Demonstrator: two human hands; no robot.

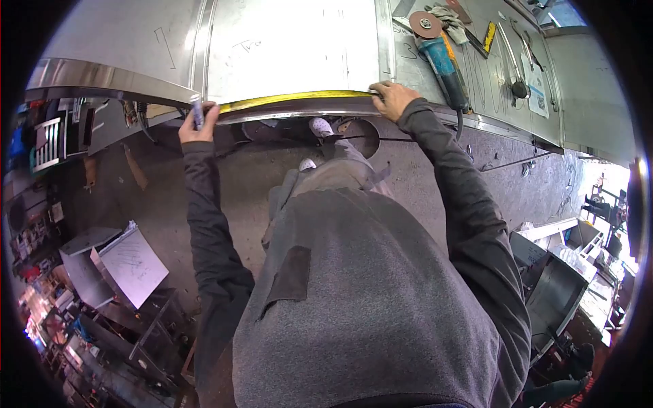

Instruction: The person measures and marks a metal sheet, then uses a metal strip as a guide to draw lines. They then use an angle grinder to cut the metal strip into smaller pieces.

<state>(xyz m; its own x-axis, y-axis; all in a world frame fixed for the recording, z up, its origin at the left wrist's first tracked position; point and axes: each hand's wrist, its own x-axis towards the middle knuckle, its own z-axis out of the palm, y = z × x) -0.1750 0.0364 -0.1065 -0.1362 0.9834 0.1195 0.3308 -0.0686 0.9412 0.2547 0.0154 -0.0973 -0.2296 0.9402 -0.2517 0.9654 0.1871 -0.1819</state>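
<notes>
A yellow tape measure (292,99) stretches along the front edge of a pale metal sheet (292,47). At its left end my left hand (199,124) is closed, with a marker (197,111) upright between the fingers and a dark, small object beside the thumb. My right hand (394,100) pinches the tape's other end at the sheet's right front corner. Pencil-like marks and handwriting show on the sheet.
Right of the sheet lie an angle grinder (441,64), a glove (449,20), a yellow-and-black square (488,39) and a round-headed tool (520,88). A raised metal strip (115,78) runs along the left. Metal boxes (558,292) stand at lower right.
</notes>
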